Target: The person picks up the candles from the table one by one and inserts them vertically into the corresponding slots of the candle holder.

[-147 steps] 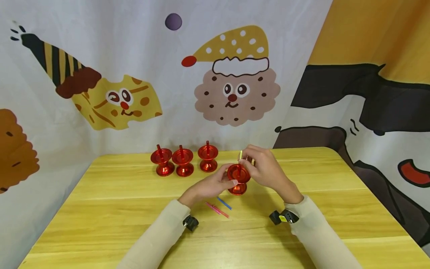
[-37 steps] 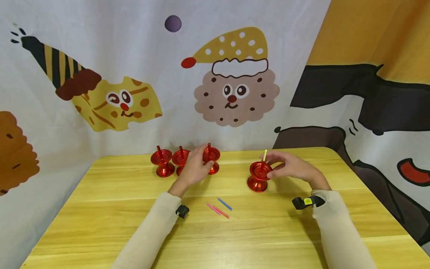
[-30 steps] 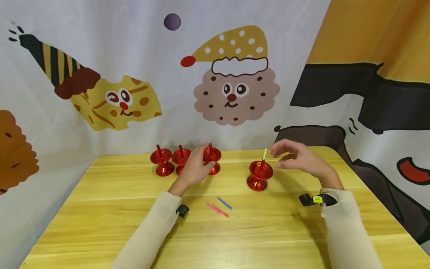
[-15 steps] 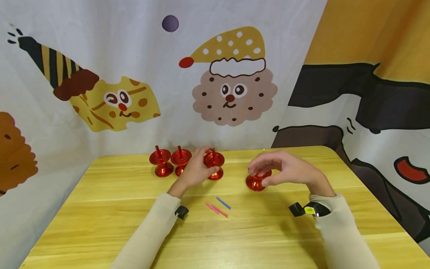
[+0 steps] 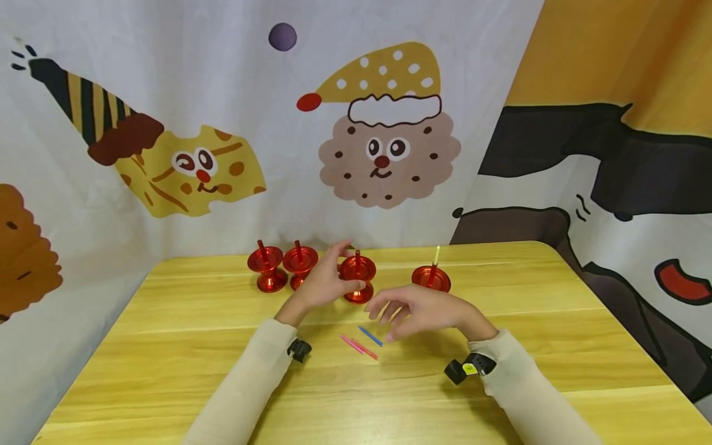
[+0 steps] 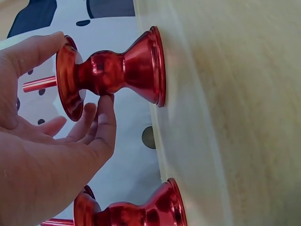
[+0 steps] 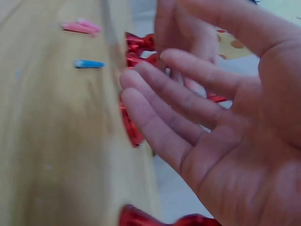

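Note:
My left hand (image 5: 321, 283) grips a red metal candlestick (image 6: 141, 66), thumb on its dish rim and fingers at its stem. The candlestick is upright, with a thin red tube rising from its dish. Lower and to the right, my right hand (image 5: 425, 309) hovers palm down, fingers loosely spread, holding nothing. Just left of its fingertips lie a thin blue candle (image 5: 370, 335), a pink candle (image 5: 350, 342) and a coral-red candle (image 5: 366, 350). Behind that hand stands another red candlestick (image 5: 439, 282), its base hidden, bearing a pale yellow candle (image 5: 436, 254) in its tube.
Two more red candlesticks (image 5: 272, 281) (image 5: 300, 264) stand at the back left, one partly behind the left hand. The pale wooden table (image 5: 167, 371) ends at a printed cloth backdrop (image 5: 295, 154).
The candlestick with the yellow candle went rightward and the right hand let go of it. That hand moved left toward the loose candles. The left hand took another candlestick and brought it slightly nearer and right.

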